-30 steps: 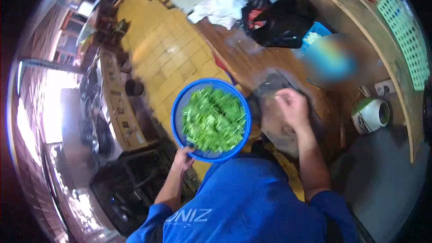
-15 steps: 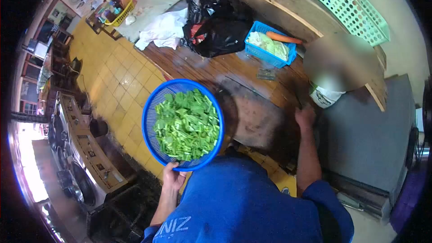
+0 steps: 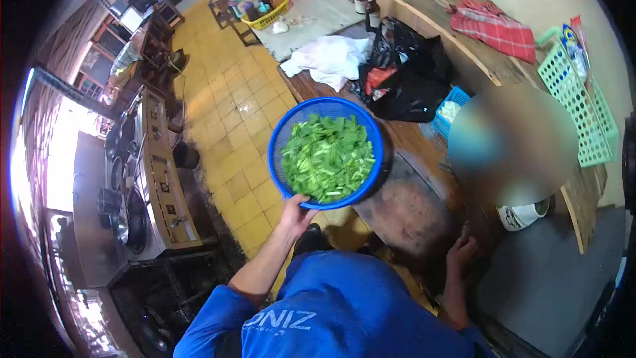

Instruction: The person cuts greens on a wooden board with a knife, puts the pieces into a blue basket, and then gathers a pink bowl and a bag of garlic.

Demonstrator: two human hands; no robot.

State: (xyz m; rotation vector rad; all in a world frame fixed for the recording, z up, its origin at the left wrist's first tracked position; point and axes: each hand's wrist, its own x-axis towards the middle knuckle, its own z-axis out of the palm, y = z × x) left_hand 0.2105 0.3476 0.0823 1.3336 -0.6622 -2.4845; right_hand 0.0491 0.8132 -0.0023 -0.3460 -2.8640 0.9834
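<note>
Head view: bright chopped greens [image 3: 328, 159] in blue colander [image 3: 283, 138], left fingers [image 3: 301, 199] tight on rim [image 3: 379, 152], right fingers [image 3: 466, 246] unclear.

Room lies left of the colander [image 3: 379, 152]; black bag [image 3: 417, 96] obstructs ahead-right.

White glare [image 3: 68, 129] at left, dark curved edges, blurred patch [image 3: 513, 142] right

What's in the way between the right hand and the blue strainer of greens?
Nothing visible stands in the way. Only a stained board, which looks flat, lies below the space between the right hand and the blue colander, gripped by the left hand.
</note>
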